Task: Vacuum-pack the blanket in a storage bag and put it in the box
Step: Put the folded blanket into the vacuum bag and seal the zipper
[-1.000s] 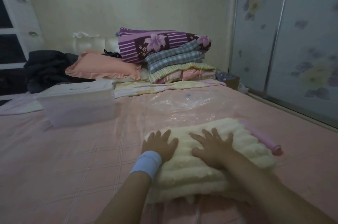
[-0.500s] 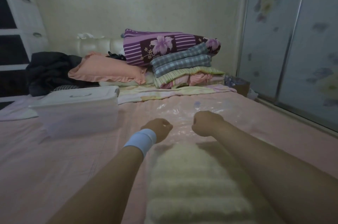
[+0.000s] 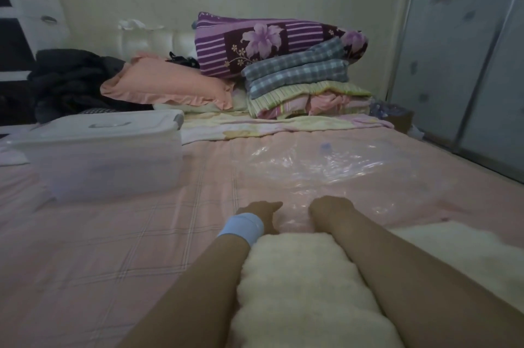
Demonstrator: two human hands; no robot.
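A fluffy cream blanket (image 3: pixel 297 291) lies folded on the pink bed, between my forearms and spreading to the right. Just beyond it a clear plastic storage bag (image 3: pixel 334 166) lies flat and crinkled on the sheet. My left hand (image 3: pixel 259 215), with a blue wristband, and my right hand (image 3: pixel 329 210) reach past the blanket. Both curl down onto the bag's near edge and grip it; their fingertips are hidden. A translucent white box (image 3: pixel 107 157) with its lid on stands on the bed at the left.
Folded quilts (image 3: pixel 283 44) and a pink pillow (image 3: pixel 170 86) are piled at the headboard. Dark clothes (image 3: pixel 71 78) lie at the far left by a white drawer unit. Sliding wardrobe doors (image 3: pixel 467 63) run along the bed's right side.
My hands left the top of the blanket, where they lay flat, and reached forward to the bag's near edge, curling onto it. The view tipped lower and closer.
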